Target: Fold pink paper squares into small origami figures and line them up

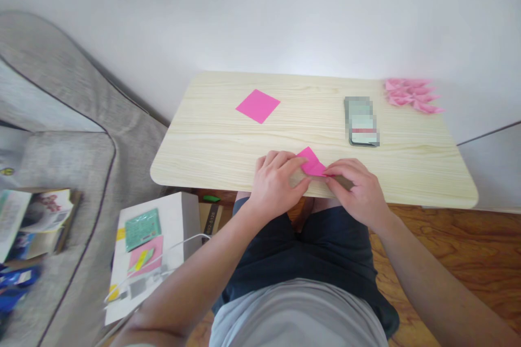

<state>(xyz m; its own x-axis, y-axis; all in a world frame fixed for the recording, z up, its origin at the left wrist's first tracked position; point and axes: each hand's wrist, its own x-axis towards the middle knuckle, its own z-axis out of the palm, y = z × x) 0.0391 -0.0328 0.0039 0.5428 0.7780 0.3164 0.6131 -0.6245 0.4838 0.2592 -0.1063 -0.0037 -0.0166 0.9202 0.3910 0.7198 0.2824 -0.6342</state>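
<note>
The folded, angular pink paper (pixel 311 164) is by the near edge of your pale, wood-grained table (pixel 203 143), its right corner pinched in your right hand (pixel 358 190), while your left hand (pixel 277 181), thumb and forefinger apart, touches its left side.

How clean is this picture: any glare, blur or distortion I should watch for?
Head view: bright, soft light, the wall pale; head view: the held pink paper has readable edges; head view: the folded pink pieces and the printed matter toward the sides look smeared; head view: the phone is pixelated, its screen unreadable.
</note>
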